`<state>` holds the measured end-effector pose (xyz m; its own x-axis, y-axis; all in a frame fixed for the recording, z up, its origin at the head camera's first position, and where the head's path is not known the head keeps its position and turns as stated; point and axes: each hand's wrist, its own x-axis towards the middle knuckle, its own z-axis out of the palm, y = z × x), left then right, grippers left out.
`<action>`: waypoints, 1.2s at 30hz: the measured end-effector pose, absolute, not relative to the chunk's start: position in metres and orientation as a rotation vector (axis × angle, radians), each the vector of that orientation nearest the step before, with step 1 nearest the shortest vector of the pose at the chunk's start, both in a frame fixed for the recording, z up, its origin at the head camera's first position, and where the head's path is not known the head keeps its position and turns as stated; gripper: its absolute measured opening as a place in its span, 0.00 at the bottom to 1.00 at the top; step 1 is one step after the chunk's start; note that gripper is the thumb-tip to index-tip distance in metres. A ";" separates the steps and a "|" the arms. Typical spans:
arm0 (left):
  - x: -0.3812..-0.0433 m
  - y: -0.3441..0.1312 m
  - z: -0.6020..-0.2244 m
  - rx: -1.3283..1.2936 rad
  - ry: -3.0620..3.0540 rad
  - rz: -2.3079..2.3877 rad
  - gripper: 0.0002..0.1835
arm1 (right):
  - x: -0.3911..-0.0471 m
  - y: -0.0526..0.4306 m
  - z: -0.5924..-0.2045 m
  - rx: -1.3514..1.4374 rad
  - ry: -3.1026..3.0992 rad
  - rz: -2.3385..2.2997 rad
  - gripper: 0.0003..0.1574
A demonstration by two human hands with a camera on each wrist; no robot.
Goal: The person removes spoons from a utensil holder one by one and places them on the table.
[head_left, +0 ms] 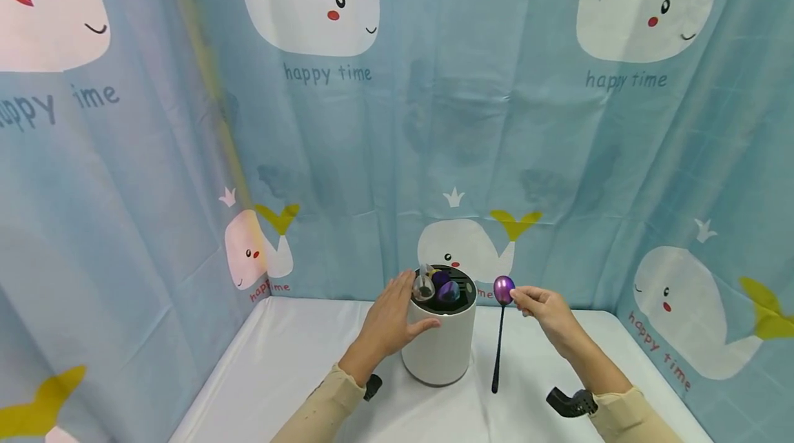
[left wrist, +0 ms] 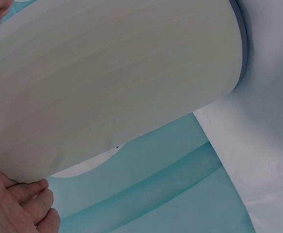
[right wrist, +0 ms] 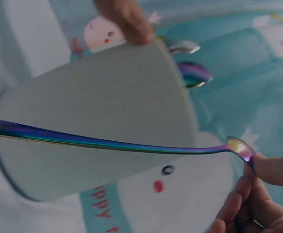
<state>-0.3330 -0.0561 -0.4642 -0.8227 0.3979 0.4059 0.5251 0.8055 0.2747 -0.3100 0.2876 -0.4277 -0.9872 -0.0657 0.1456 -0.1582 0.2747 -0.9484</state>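
On a white-covered table (head_left: 291, 353) stands a white cylindrical holder (head_left: 438, 350). A left hand (head_left: 386, 322), fingers extended, rests against its side; a right hand (head_left: 551, 315) pinches an iridescent spoon (right wrist: 117, 144) by its bowl, handle down, beside the holder, where silver and purple spoon heads (head_left: 449, 291) poke up.

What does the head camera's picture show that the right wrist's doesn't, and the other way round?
Only the head view: the container's dark slotted top seen from above, the left sleeve, the right sleeve, and the lower tip of the spoon's handle.

Only the right wrist view: the blue, green and purple sheen along the handle, which looks nearly black from the head.

Both: the white container, the left hand at its rim, the right hand pinching the spoon by its bowl, and the whale-print curtain.
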 end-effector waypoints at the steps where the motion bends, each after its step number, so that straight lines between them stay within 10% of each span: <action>1: -0.333 -0.056 -0.464 -0.706 -2.661 -0.541 0.64 | -0.312 0.288 -0.435 0.180 -2.475 1.846 0.22; 36: -0.334 -0.055 -0.462 -0.678 -2.699 -0.571 0.64 | -0.363 0.278 -0.576 -0.104 -2.847 1.531 0.15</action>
